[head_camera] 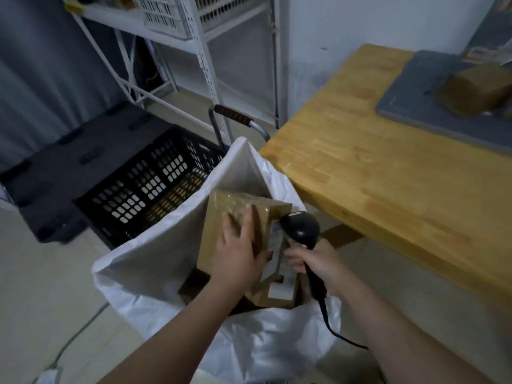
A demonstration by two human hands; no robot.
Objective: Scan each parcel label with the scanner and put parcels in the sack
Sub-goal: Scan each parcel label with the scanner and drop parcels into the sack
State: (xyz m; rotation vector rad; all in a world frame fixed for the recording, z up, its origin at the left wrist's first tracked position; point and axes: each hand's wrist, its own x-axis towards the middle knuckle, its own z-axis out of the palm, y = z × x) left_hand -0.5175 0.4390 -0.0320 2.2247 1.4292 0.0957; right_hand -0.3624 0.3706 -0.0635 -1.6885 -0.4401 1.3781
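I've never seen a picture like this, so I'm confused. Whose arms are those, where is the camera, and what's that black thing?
The camera sits on a person's head, looking down, so you see their own arms. The left hand rests on a brown parcel standing in the open white sack. The right hand grips a black scanner, which reads the label on the parcel. On the wooden table, another parcel lies on a grey mat. A black crate stands beside the sack.
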